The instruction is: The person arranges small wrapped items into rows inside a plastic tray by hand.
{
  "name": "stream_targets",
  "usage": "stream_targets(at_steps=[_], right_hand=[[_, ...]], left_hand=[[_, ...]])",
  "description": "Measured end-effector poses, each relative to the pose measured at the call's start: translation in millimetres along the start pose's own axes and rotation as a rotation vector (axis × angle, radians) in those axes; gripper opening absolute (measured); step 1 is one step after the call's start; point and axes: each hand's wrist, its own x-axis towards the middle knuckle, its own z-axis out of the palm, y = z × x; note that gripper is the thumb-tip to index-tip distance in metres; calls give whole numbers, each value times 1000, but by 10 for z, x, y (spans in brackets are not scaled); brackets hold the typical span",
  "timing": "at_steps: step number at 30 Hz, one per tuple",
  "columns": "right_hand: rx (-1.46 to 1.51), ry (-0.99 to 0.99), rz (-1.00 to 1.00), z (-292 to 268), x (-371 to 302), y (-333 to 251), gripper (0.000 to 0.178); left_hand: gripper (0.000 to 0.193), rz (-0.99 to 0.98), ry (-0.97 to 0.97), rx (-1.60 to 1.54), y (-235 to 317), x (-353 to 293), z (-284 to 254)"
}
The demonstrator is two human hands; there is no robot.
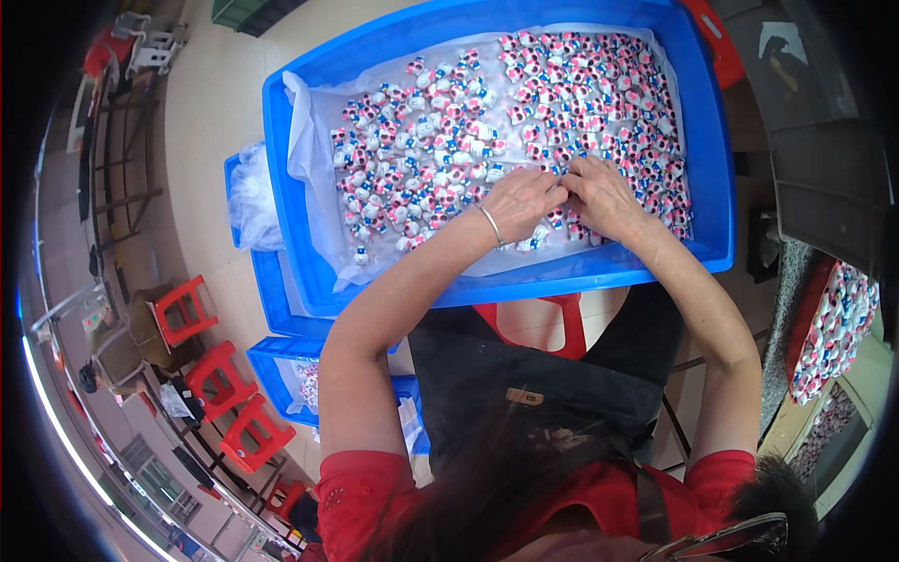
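- Figurines [599,89], small and rounded, lie by the dozen inside a big blue tub [283,187]; I see them looser and more scattered on the left, packed more tightly on the right.
- Left hand [523,199] reaches in from the lower left, back of the hand up, its forearm slanting to the near-middle of the tub; a thin, shiny bracelet [491,227] circles the wrist.
- Right hand [607,195] comes from the lower right, elbow bent outward, wrist angled inward so that both hands meet over the figurines.
- Fingers of both hands are curled, with their tips drawn close together, just above or touching the pieces; from my view I cannot tell whether they have hold of one.
- Each figurine looks smooth and slightly glossy, white with pink and blue patches and dark round spots; finer detail is too small for me to read.
- White liner [314,155], thin and sheet-like, spreads beneath them and bunches into soft folds up the left wall.
- Smooth plastic forms the tub, roughly rectangular with rounded corners and a broad rim; below its near edge I make out a red stool [569,328].
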Motion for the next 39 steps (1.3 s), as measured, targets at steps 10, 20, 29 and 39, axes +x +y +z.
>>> stream_targets(at_steps=[10,20,29,39], right_hand=[[101,55,-21,-144,-188,65,22],[64,-36,-63,-144,-190,13,15],[55,36,-26,-29,-131,111,20],[63,77,-59,3,-140,104,28]], left_hand=[[16,-46,10,-328,-95,-119,-190],[7,-67,247,-100,-111,16,-105],[18,95,-58,50,163,-8,63],[27,39,19,98,80,-15,-39]])
